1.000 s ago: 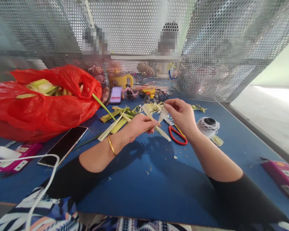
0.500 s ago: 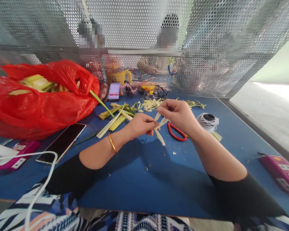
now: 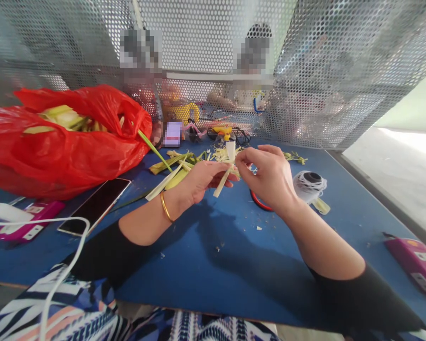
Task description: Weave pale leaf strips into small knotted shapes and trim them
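Left of scissors, we pinch strip in left hand; right hand curled beside, hold unclear; uneven tug could split strip.

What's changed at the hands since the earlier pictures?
The pale leaf strips have turned: the lower end, which pointed down and right, now points down and left. The right hand has closed in on the left fingertips and hides more of the scissors; its grip is unclear. The left hand still holds the strips. The red bag and thread spool stayed put.
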The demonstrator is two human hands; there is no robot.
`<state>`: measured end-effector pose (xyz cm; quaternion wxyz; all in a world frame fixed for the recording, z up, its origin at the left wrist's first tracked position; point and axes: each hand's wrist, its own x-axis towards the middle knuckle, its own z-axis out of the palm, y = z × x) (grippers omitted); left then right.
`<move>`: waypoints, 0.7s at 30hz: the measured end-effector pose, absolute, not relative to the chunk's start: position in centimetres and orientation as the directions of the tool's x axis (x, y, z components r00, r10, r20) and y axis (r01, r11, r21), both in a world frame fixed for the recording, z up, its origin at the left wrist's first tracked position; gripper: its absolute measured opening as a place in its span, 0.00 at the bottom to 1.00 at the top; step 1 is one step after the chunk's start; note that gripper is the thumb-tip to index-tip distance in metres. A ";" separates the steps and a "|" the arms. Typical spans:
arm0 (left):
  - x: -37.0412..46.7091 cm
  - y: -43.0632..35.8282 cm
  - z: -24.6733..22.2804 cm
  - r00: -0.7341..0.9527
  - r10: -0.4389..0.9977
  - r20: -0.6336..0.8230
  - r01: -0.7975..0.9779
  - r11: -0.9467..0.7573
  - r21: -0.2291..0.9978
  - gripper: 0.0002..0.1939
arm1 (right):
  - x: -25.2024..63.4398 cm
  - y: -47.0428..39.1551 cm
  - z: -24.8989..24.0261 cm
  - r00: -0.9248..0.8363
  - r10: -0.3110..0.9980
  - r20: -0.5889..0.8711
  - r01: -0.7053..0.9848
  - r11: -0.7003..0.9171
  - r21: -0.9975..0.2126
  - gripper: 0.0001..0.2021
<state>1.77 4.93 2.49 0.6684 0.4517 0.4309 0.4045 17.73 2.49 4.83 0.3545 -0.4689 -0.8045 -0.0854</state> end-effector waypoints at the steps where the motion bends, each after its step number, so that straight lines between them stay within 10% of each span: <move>1: 1.8 5.0 2.5 0.299 0.933 -0.202 -0.170 0.260 0.951 0.08 | 17.7 2.5 4.7 -0.316 0.685 0.656 0.815 0.550 -0.182 0.09; 21: 1.4 4.9 3.3 0.326 0.942 -0.082 -0.328 0.194 0.925 0.07 | 16.5 2.3 2.9 -0.272 0.516 0.812 0.894 0.448 0.015 0.12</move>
